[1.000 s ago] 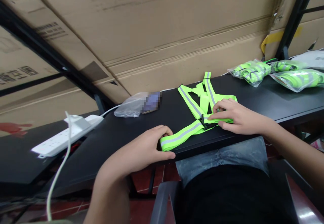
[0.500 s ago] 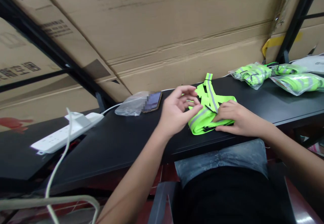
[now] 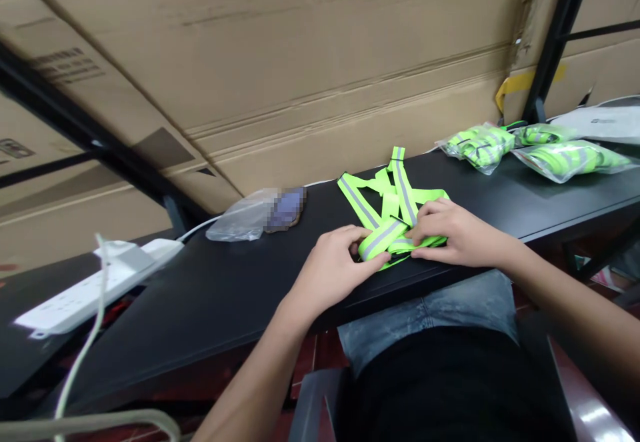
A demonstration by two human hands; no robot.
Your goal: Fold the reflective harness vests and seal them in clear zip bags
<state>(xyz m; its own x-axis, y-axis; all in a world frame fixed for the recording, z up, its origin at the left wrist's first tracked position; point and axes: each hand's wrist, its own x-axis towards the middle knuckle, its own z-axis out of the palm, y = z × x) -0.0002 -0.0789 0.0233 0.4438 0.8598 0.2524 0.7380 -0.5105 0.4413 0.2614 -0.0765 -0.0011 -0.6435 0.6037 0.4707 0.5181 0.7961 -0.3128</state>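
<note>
A neon-green reflective vest [image 3: 403, 185] is laid on the black counter [image 3: 210, 295], close to its front edge. Its folded band is gripped by the left hand [image 3: 333, 265], with the fingers curled over it, and is clamped by the right hand [image 3: 460, 232] just beside it. Bagged vests [image 3: 477, 147] are placed farther along the counter

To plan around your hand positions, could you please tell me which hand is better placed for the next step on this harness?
Probably the right hand: it spans the folded straps of the neon reflective harness, while the left hand grips only their near end.
</note>
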